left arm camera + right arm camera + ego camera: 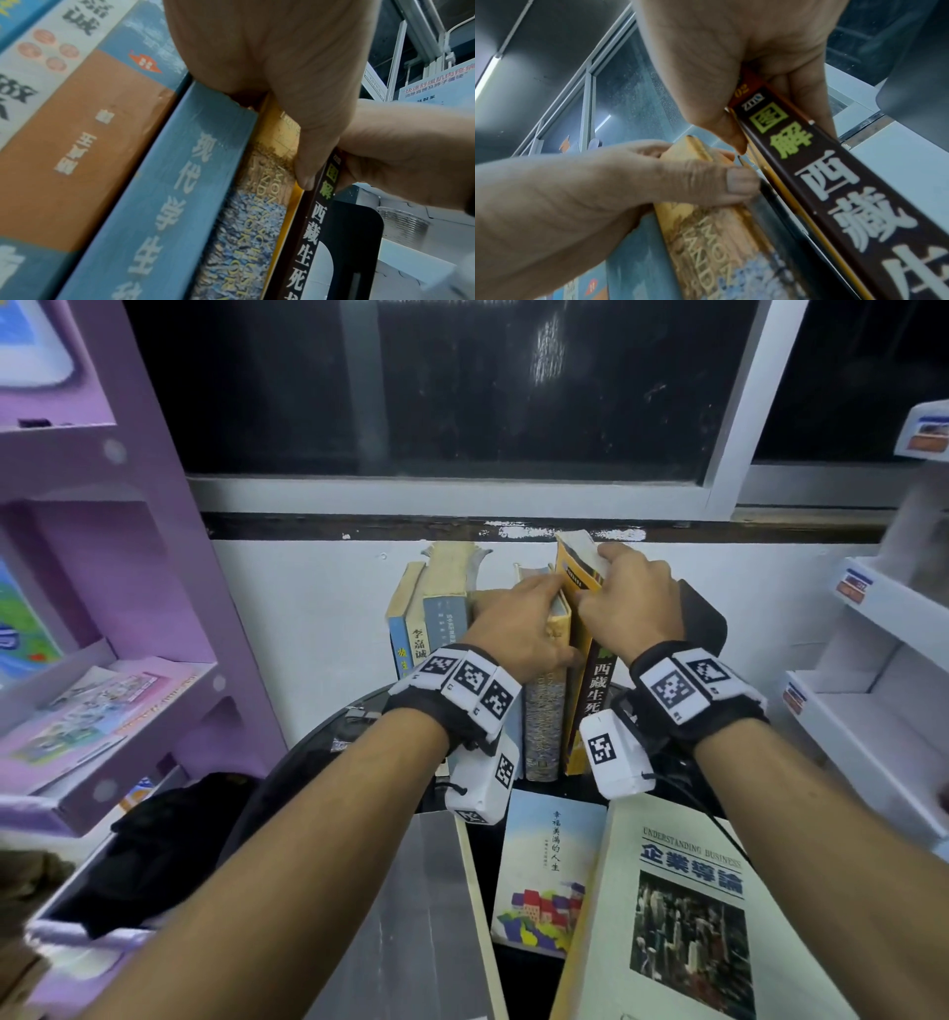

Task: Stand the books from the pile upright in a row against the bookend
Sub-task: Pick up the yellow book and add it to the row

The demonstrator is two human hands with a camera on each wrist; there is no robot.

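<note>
While the right hand (629,603) grips the top of the brown-spined book (590,695), with its thumb on one cover and its fingers (805,97) curled over the other, the book stands at the right end of the upright row, tilted slightly with its top leaning away from its neighbour. A black bookend (701,618) rises just beyond this book on the right. The left hand (518,629) clamps the top of the gold-spined book (544,721) immediately to the left, thumb (739,182) pressed to the spine and fingers hooked over the top edge. Further left stand a blue-spined book (164,203), an orange-and-blue book (77,152) and a white-spined book (417,644), all upright and touching.

On the dark tabletop (318,762) nearer the person, two books lie flat: a large cream book (688,906) printed "Understanding Business" and, partly under its left edge, a pale blue book (544,865) with coloured blocks on its cover. A purple rack (102,608) stands at left, a white rack (873,690) at right.
</note>
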